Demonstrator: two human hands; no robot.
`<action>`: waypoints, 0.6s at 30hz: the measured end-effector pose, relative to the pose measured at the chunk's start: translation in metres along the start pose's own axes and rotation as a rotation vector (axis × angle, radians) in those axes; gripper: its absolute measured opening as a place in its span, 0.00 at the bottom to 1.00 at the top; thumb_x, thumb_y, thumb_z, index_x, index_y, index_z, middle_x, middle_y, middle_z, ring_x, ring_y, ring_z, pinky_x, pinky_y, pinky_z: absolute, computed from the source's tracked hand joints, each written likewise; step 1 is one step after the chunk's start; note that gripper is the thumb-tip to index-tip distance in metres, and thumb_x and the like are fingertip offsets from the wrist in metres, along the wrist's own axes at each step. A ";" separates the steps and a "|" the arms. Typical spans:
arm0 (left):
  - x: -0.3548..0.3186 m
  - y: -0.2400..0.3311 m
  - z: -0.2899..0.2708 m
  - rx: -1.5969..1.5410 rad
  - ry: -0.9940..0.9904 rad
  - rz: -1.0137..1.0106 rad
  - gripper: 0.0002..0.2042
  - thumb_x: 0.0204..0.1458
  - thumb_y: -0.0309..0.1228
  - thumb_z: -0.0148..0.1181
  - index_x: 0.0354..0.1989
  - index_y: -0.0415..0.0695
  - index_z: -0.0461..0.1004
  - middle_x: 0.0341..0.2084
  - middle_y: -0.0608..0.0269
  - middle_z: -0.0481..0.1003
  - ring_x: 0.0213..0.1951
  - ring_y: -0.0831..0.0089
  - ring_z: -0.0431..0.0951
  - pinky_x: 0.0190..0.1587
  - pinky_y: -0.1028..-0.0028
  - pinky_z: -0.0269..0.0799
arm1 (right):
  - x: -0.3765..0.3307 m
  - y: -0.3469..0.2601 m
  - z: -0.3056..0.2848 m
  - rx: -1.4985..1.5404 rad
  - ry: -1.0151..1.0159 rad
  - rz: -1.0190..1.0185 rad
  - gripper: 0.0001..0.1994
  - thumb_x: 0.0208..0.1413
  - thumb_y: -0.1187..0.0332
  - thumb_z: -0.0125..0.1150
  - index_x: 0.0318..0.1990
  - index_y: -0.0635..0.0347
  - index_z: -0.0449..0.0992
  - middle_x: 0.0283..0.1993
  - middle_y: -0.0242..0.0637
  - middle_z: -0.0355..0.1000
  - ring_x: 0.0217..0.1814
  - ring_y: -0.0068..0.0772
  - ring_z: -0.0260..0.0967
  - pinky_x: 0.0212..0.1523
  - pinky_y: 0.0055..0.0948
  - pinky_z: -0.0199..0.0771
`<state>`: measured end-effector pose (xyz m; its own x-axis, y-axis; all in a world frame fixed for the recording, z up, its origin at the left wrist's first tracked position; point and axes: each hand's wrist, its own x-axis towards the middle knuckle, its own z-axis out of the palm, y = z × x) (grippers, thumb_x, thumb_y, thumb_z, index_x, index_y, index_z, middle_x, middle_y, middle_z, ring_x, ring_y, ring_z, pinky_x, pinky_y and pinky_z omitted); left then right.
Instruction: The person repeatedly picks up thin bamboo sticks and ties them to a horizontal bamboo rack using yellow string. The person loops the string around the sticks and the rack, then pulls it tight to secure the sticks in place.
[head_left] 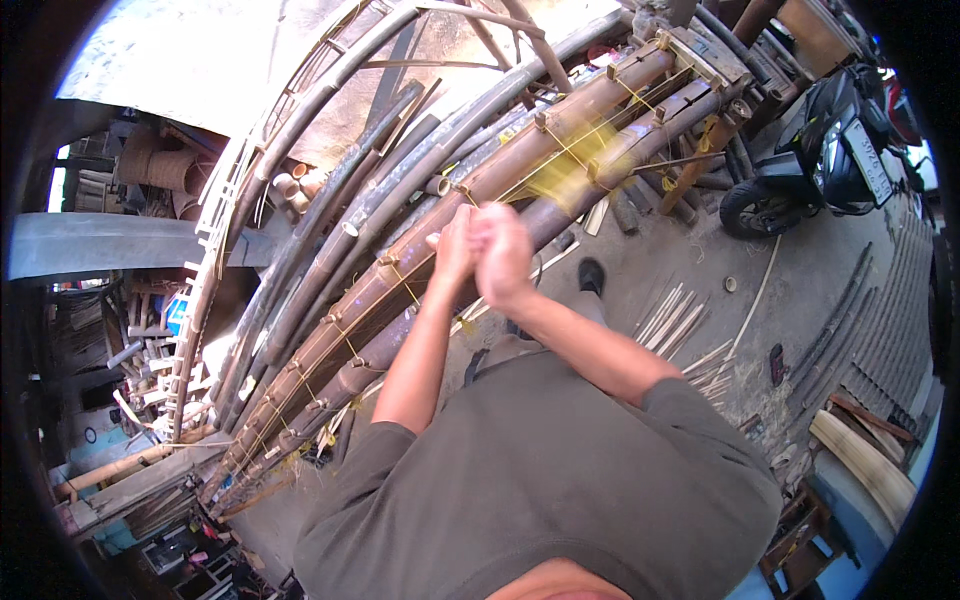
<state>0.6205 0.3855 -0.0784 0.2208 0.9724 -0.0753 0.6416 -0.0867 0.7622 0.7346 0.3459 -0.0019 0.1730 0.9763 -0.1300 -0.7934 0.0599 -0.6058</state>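
Observation:
My left hand (pixel 455 247) is closed above the long bamboo poles (pixel 505 180). Pressed close beside it, my right hand (pixel 503 258) is also closed and blurred by motion. Thin yellow cord (pixel 583 168) fans out in a smeared bundle just beyond my right hand and seems to run into its grip. What lies inside my left fist is hidden. Beneath both hands, two thick brown poles run side by side from lower left to upper right. Yellow cord ties and small wooden pegs (pixel 388 260) sit along them at intervals.
A curved bamboo frame (pixel 265 160) and dark poles (pixel 330 250) lie on the left. To the right stands a parked motorcycle (pixel 830 150). Split bamboo strips (pixel 672 318) and a small bamboo ring (pixel 730 284) are on the floor near my shoe (pixel 592 275).

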 end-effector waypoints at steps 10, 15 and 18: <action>-0.001 0.016 0.001 0.025 0.199 -0.099 0.13 0.60 0.38 0.48 0.42 0.47 0.78 0.34 0.50 0.79 0.43 0.52 0.78 0.52 0.51 0.59 | 0.142 0.003 0.015 -0.973 -0.892 0.381 0.22 0.62 0.50 0.52 0.30 0.63 0.77 0.27 0.29 0.71 0.31 0.21 0.63 0.36 0.27 0.66; 0.000 0.017 0.001 0.035 0.191 -0.185 0.12 0.58 0.39 0.53 0.40 0.47 0.79 0.29 0.57 0.79 0.36 0.61 0.79 0.46 0.62 0.65 | 0.028 -0.075 -0.045 -1.221 -1.348 0.142 0.21 0.60 0.56 0.52 0.21 0.62 0.74 0.19 0.43 0.70 0.23 0.42 0.68 0.32 0.41 0.69; 0.010 0.016 0.001 -0.212 0.230 -0.145 0.10 0.58 0.36 0.54 0.39 0.44 0.78 0.28 0.62 0.80 0.34 0.74 0.78 0.42 0.69 0.69 | -0.006 -0.024 -0.097 -1.317 -1.171 -0.298 0.24 0.59 0.56 0.52 0.15 0.61 0.74 0.14 0.46 0.68 0.23 0.54 0.69 0.32 0.48 0.70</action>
<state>0.6333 0.3942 -0.0679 -0.0481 0.9968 -0.0641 0.4818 0.0794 0.8727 0.8092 0.3188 -0.0634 -0.7200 0.6236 0.3045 0.2292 0.6279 -0.7438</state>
